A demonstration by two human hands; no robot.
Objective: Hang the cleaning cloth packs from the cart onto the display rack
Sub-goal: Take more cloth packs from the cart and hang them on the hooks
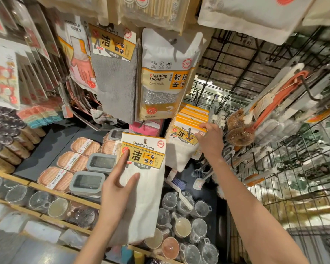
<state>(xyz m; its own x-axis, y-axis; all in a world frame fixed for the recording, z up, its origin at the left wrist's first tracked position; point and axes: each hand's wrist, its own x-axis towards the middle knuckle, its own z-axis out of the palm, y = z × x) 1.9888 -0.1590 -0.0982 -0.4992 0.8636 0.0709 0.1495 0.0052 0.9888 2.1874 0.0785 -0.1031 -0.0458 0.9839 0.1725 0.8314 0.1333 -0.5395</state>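
Observation:
My left hand [118, 183] holds a white cleaning cloth pack [149, 187] with a yellow "Cleaning towels" header, thumb and forefinger lying on its front. To its right, a row of the same white packs [187, 134] hangs on a hook of the black wire display rack [236, 77]. My right hand [211, 140] grips the header of the front hanging pack, fingers curled over its top edge. The cart is out of view.
Above hang a grey towel pack [116, 77], a cleaning sponge pack [164, 77] and gloves [78, 60]. Below lie soap boxes [72, 161] and clear cups [189, 221] on shelves. Brushes [240, 130] and an orange scrubber [278, 100] hang at the right.

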